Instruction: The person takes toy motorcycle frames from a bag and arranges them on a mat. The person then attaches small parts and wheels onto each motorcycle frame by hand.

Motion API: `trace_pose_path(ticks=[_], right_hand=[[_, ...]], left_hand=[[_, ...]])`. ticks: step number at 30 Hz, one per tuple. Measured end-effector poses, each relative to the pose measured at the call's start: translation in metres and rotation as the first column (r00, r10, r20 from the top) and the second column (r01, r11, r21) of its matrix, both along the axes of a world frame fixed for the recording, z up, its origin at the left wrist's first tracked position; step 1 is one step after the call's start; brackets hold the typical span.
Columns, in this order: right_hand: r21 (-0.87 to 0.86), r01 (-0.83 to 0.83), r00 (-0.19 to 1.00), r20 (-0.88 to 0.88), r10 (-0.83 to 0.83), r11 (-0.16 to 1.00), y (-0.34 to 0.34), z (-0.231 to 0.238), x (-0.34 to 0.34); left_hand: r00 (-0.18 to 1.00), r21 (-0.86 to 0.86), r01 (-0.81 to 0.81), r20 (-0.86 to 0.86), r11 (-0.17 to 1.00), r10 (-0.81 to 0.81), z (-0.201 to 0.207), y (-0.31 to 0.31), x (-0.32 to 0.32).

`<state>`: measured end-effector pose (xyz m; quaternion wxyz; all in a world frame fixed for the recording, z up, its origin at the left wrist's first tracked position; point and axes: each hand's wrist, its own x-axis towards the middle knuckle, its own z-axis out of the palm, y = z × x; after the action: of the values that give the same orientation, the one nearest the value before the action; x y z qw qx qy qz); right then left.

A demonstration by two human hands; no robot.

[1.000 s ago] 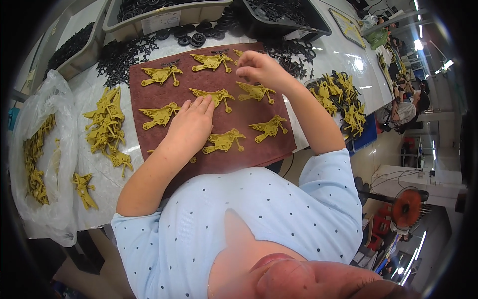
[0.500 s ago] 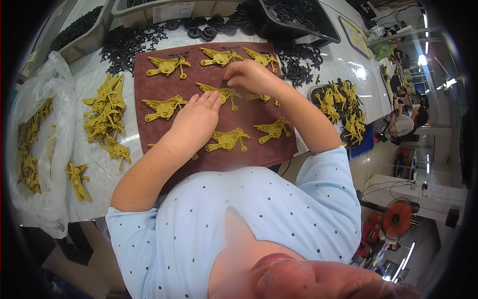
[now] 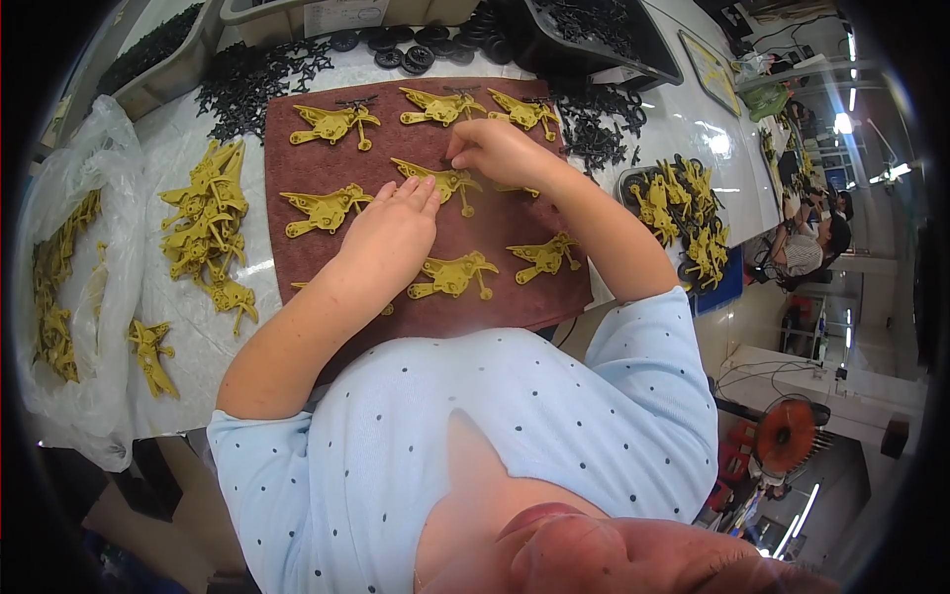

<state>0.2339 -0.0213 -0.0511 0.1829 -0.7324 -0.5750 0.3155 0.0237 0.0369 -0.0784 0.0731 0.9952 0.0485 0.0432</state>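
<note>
A yellow moulded plastic part (image 3: 457,185), shaped somewhat like a toy motorbike body, lies mid-cloth on a maroon cloth (image 3: 371,259). Flat over its left end rest the outstretched fingers of my left hand (image 3: 398,220). My right hand (image 3: 503,154) hovers just above its right end, fingers curled in toward the thumb; whatever the fingertips hold is too small to make out. Similar yellow parts are spread in rows around it, such as one at the upper left (image 3: 332,125) with a thin black piece at its top. My right forearm partly covers another yellow part (image 3: 517,190).
Yellow parts lie piled (image 3: 206,213) left of the cloth, beside a clear plastic bag (image 3: 119,297) of more. Black wheels (image 3: 418,59) and small black pieces (image 3: 242,94) line the back, near a black bin (image 3: 643,64). At right stands a filled tray (image 3: 683,213).
My right hand has shifted very slightly, its fingertips still curled above the middle yellow part. My left hand stays in place on that part.
</note>
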Motion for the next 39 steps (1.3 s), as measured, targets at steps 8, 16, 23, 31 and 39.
trace_pose_path(ticks=[8,16,23,31,39], right_hand=[[0.118,-0.075,0.993,0.096,0.064,0.99,-0.004,-0.015,-0.002],[-0.041,-0.054,0.998,-0.042,0.052,0.998,-0.003,0.002,0.003],[-0.028,-0.038,0.994,0.097,0.04,0.999,0.0,-0.01,0.0],[0.221,0.303,0.951,-0.135,-0.278,0.927,-0.035,0.03,0.029],[-0.202,0.539,0.73,0.596,-0.334,0.818,-0.118,0.029,0.09]], left_hand=[[1.0,0.019,-0.022,0.015,1.0,0.022,0.001,-0.002,0.002],[0.999,0.044,-0.04,-0.007,0.998,0.041,0.006,-0.009,0.001],[0.998,0.11,-0.059,0.006,0.992,0.059,0.005,-0.014,0.005],[0.995,0.168,-0.098,0.003,0.981,0.099,-0.002,-0.018,0.007],[0.995,0.085,-0.098,0.013,0.992,0.097,0.015,-0.01,-0.001]])
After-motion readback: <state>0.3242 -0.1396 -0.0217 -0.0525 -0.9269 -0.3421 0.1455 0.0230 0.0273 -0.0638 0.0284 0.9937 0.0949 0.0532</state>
